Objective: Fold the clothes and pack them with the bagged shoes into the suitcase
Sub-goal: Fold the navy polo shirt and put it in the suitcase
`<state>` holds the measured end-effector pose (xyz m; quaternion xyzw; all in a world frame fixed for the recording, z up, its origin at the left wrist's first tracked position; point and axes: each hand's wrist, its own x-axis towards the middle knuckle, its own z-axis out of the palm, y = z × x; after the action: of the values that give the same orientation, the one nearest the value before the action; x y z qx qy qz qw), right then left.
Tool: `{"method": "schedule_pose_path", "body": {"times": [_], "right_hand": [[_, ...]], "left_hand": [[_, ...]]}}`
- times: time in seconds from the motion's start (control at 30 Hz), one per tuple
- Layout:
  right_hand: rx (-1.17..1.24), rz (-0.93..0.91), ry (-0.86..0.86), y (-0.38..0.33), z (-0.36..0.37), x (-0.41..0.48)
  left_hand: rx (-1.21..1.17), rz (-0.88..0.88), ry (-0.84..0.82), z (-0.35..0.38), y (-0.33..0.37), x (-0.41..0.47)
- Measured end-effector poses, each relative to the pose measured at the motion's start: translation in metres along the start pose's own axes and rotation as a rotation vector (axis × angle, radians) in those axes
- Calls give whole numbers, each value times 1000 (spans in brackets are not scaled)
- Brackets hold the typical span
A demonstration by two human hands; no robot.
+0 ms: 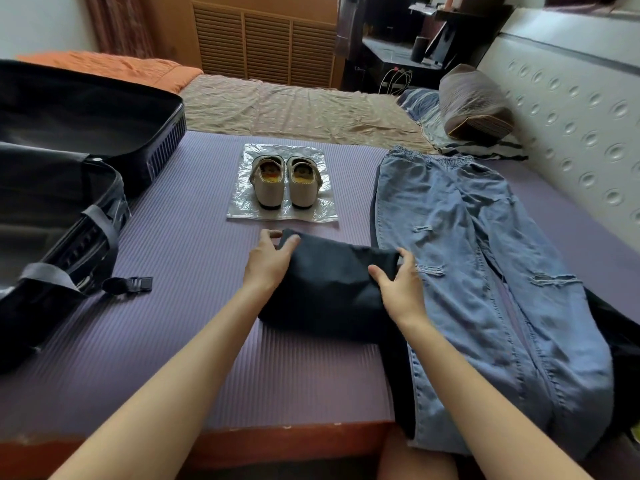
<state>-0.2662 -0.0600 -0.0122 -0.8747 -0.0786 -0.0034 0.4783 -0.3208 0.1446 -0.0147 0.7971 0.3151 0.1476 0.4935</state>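
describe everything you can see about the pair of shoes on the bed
The shoes are a pale beige pair with rounded toes, dark soles and a strap across each opening; the insoles look yellow with a printed picture. They stand side by side, upright, toes toward the person, on top of a flat clear plastic bag, not inside it. The bag lies on the purple mat, beyond the folded dark garment. Neither hand touches them.

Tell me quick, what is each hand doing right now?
Left hand: fingers closed over the far left corner of the folded dark garment.
Right hand: gripping the garment's right edge.
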Motion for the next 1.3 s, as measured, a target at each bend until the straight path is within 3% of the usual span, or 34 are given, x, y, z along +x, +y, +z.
{"method": "schedule_pose_path", "body": {"times": [0.13,0.37,0.57,0.67,0.8,1.07,1.3], "right_hand": [[-151,1,64,3,22,9],[-470,90,62,21,34,7],[4,291,-66,19,13,-18],[6,396,-126,24,16,-33],[-34,352,-156,15,24,-30],[19,337,-189,19,32,-27],[312,336,-212,22,33,-27]], "left_hand": [[19,42,31,12,-15,-6],[339,-44,80,28,-30,-2],[87,-89,-39,10,-36,-7],[30,-18,-41,11,-39,-12],[-172,48,-48,9,-41,-18],[-308,-46,-166,-2,-44,-16],[-374,-10,-142,-2,-39,-26]]}}
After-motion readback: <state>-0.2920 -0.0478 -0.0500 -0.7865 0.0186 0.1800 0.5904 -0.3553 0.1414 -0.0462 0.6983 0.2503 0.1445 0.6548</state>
